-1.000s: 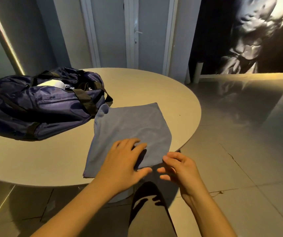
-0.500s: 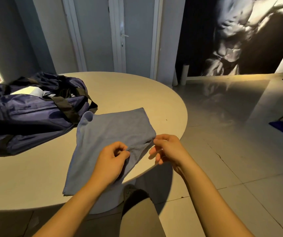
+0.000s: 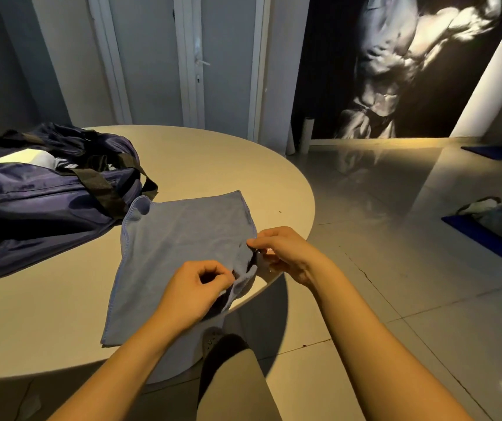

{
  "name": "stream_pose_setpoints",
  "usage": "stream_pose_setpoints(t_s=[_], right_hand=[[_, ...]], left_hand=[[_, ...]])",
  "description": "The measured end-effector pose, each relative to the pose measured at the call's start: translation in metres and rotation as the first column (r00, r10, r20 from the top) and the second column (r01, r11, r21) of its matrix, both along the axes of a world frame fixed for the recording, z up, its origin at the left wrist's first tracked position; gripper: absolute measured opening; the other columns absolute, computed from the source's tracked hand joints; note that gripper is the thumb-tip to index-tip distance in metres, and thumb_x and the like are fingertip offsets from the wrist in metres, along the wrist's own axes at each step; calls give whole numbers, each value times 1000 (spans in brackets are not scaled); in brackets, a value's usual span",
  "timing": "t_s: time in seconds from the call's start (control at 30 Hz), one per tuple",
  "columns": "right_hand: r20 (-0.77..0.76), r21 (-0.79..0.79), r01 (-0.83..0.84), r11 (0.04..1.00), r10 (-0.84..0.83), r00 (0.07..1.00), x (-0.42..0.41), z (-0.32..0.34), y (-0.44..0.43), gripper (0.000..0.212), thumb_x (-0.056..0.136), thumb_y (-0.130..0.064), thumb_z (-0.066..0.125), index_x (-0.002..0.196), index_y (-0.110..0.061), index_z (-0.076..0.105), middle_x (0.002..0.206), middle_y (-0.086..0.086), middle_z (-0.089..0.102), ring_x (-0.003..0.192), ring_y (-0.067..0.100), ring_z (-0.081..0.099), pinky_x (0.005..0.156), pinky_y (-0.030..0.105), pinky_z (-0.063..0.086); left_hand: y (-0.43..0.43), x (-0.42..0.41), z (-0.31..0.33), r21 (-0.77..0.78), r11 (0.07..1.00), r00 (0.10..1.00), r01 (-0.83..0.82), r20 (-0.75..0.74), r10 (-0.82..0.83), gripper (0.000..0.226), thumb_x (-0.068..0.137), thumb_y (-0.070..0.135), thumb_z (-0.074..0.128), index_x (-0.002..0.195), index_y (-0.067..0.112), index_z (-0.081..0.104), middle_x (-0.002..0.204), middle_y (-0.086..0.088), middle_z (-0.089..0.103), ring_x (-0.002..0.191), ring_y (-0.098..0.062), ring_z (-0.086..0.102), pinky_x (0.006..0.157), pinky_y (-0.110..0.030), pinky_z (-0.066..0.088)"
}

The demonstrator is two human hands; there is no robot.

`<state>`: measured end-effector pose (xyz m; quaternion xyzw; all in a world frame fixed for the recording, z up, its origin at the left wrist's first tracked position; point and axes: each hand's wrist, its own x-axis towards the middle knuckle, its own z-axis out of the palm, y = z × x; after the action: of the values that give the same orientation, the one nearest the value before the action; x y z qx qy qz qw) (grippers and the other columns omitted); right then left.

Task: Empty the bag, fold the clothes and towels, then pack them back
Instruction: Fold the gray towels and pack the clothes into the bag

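Note:
A blue towel (image 3: pixel 179 244) lies spread on the round beige table (image 3: pixel 213 165), its near part hanging over the table's edge. My left hand (image 3: pixel 195 288) pinches the towel's near right corner, which is lifted and curled. My right hand (image 3: pixel 286 252) pinches the towel's right edge a little farther along. A navy duffel bag (image 3: pixel 40 202) with black straps lies open at the left of the table, touching the towel's far left corner. Light-coloured cloth (image 3: pixel 35 161) shows inside the bag.
A closed white door (image 3: pixel 219 65) stands behind the table. Tiled floor stretches to the right, with a blue mat (image 3: pixel 486 238) carrying a small bundle at the far right. My knee (image 3: pixel 231 378) shows below the table's near edge.
My left hand went from lying flat on the towel to pinching its near right corner. My right hand came up to grip the right edge. The view shifted right.

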<state>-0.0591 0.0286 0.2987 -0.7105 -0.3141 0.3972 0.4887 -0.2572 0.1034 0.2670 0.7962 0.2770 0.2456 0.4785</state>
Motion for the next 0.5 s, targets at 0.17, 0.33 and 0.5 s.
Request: stream_pose_setpoints(t_s=[0.17,0.33,0.5], right_hand=[[-413,144,214,966,-138,900,6,-4,-25,13,96,-19,65,89,-8,69,66,0,58,51,8,41,53,22,26],[-72,-35,116,993,-118,990,3,-17,-42,27,98,-32,64,87,-8,57,71,8,48,47,11,36,49,24,29],[72,-145,89,985,-79,994,3,-12,-57,23,89,-28,77,87,-5,72,76,6,58,60,13,49,56,25,46]], left_hand=[[-3,-4,7,-32,999,1000,-4,6,5,34,67,54,59,75,25,75,78,-2,74,81,-22,71,84,-48,59],[-4,0,2,-1,999,999,-38,-31,38,19,91,20,71,73,18,76,78,1,76,81,-18,72,86,-47,58],[-4,-1,-2,15,999,999,-43,-16,43,20,94,15,68,75,14,75,80,3,77,81,-9,73,86,-43,60]])
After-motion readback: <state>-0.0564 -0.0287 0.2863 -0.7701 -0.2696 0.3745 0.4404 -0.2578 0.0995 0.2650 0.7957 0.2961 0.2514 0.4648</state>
